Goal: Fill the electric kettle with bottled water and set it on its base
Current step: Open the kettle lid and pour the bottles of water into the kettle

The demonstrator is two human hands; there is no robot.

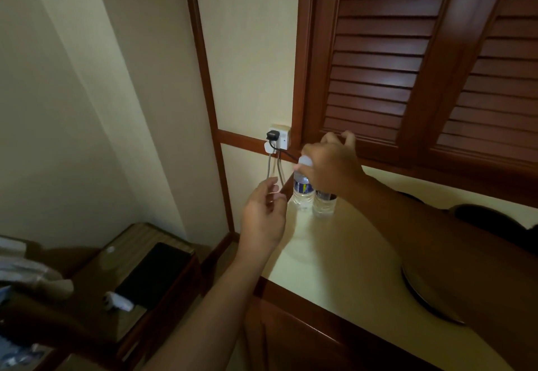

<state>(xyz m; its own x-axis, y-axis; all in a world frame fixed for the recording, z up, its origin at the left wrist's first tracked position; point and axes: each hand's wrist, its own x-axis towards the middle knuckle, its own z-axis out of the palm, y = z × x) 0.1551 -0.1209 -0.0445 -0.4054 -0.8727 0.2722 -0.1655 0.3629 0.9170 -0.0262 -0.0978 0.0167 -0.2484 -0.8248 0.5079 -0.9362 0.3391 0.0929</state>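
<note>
Two clear water bottles stand side by side at the far left corner of the cream countertop. My right hand closes around the neck of the left bottle, whose pale cap shows beside my thumb, while two fingers stick up towards the shutter. The second bottle stands just right of it, its top hidden under my hand. My left hand hovers open, a little left of the bottles, and touches nothing. A dark rounded object sits behind my right forearm; I cannot tell whether it is the kettle.
A wall socket with plugs and hanging cables is just behind the bottles. Brown louvred shutters rise above the counter. A round metal tray lies at the right. Lower left stands a wooden bedside table with a dark phone on it.
</note>
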